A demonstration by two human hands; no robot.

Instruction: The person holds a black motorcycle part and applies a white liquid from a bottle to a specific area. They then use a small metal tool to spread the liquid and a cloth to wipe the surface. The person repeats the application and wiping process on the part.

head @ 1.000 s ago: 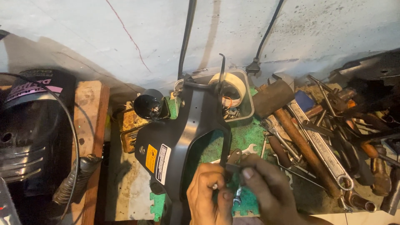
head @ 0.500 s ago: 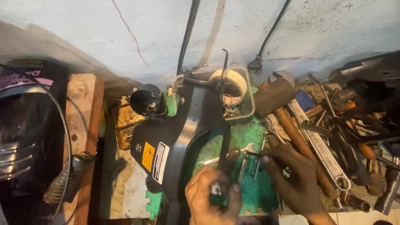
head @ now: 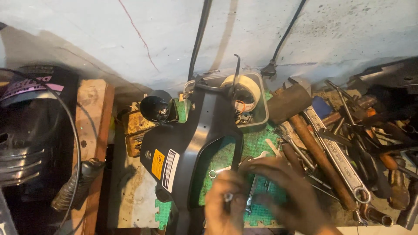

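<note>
My left hand (head: 223, 206) is at the bottom centre, its fingers pinched on a small shiny metal part (head: 227, 196). It hovers by the lower right edge of a black plastic panel (head: 183, 143) that carries a yellow and a white sticker. My right hand (head: 287, 193) is blurred, just to the right of the left hand, with curved fingers over a green mat (head: 257, 139). Thin spanners (head: 220, 171) lie on the mat under both hands. Whether the right hand holds anything is not visible.
A clear tub (head: 261, 109) with a tape roll (head: 244, 89) stands behind the panel. To the right lie a hammer (head: 305, 130), a long wrench (head: 337, 152) and several other tools. A wooden plank (head: 91, 130) and a dark machine (head: 26, 135) are on the left. Cables run up the wall.
My right hand has drawn back from the tools on the right toward my left hand. The left hand has stayed low by the panel's edge.
</note>
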